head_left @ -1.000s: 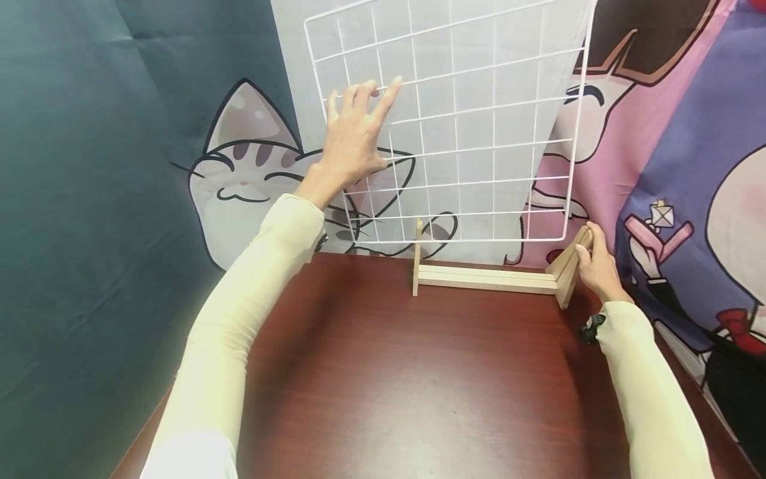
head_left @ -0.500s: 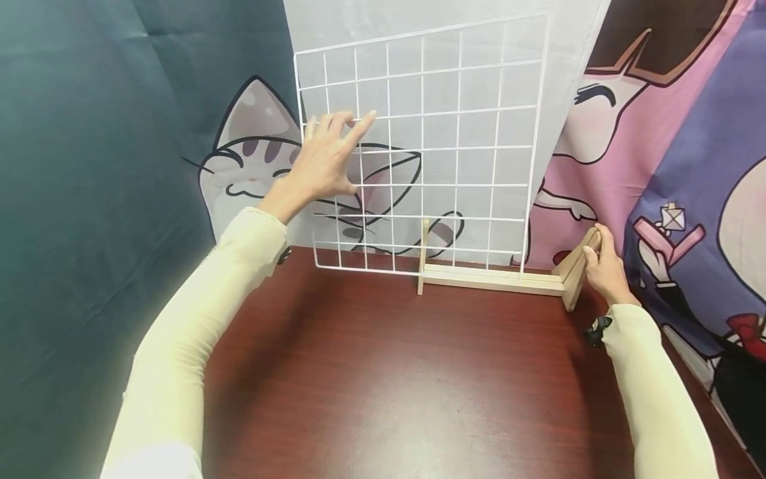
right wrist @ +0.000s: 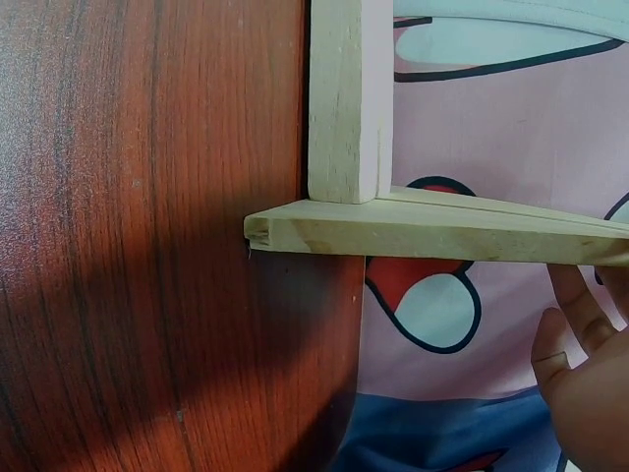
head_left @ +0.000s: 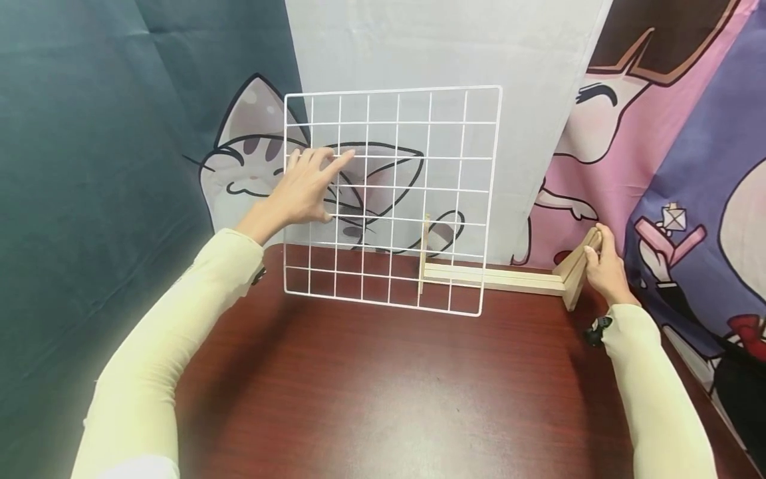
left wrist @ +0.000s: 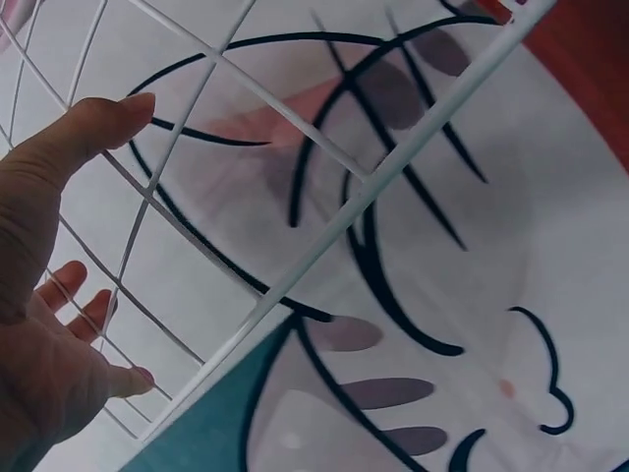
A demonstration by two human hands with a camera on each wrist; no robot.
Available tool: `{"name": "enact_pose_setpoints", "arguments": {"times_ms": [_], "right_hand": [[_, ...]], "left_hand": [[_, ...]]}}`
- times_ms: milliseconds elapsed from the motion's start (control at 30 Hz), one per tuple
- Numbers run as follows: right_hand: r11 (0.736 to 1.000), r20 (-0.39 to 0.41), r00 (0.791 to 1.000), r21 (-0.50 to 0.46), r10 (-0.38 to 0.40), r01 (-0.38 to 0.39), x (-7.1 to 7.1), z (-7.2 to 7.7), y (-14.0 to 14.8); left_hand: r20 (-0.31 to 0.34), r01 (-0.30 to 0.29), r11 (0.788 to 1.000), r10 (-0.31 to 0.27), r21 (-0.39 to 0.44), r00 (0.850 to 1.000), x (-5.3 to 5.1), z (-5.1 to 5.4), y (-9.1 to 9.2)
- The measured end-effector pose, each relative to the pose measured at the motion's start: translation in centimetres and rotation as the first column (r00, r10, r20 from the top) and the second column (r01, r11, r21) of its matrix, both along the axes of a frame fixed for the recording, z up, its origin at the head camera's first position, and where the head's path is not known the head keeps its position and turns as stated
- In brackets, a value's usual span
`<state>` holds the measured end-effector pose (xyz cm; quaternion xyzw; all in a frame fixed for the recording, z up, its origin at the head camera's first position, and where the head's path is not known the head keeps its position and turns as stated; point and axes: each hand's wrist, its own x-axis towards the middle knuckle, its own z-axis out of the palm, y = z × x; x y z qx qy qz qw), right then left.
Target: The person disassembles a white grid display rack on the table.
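Note:
A white wire grid panel [head_left: 394, 188] hangs upright above the dark red table, facing me. My left hand [head_left: 297, 188] grips it near its left edge; in the left wrist view, that hand's thumb and fingers [left wrist: 138, 104] lie spread among the wires. Behind the panel's lower right part stands a pale wooden stand [head_left: 517, 281], with a long crossbar and an upright at each end. The panel partly overlaps the stand's left upright in the head view. My right hand [head_left: 606, 269] holds the top of the right upright, whose foot [right wrist: 257, 232] sits on the table.
The reddish-brown table [head_left: 383, 399] spreads out in front of the stand. Printed cloth surrounds it: a teal curtain [head_left: 90, 166] at the left, a pale panel with a cartoon cat [head_left: 245, 173] behind, and a pink and purple cloth [head_left: 676, 153] at the right.
My left hand has moved down, left and towards me with the grid panel, which now looks straighter and overlaps less of the stand. The right hand keeps its hold on the stand.

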<state>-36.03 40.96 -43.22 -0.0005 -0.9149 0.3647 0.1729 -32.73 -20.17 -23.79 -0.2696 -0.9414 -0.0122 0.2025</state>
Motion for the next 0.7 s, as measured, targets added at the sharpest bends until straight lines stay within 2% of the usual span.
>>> {"name": "enact_pose_setpoints", "arguments": {"times_ms": [233,467,700], "right_hand": [[1.0,0.016,1.0,0.001,-0.005,0.005,-0.1,0.0,-0.1],[1.0,0.019,1.0,-0.002,0.003,-0.003,-0.1,0.0,-0.3],[1.0,0.009,1.0,0.013,0.0,-0.001,0.0,0.1,-0.2]], "left_hand": [[0.061,0.027,0.999,-0.025,-0.038,0.998,0.4,-2.0,-1.9],[0.123,0.025,0.996,-0.015,-0.081,0.992,0.7,-4.0,-3.3],[0.174,0.022,0.998,-0.01,-0.065,0.985,1.1,-6.4,-4.3]]}}
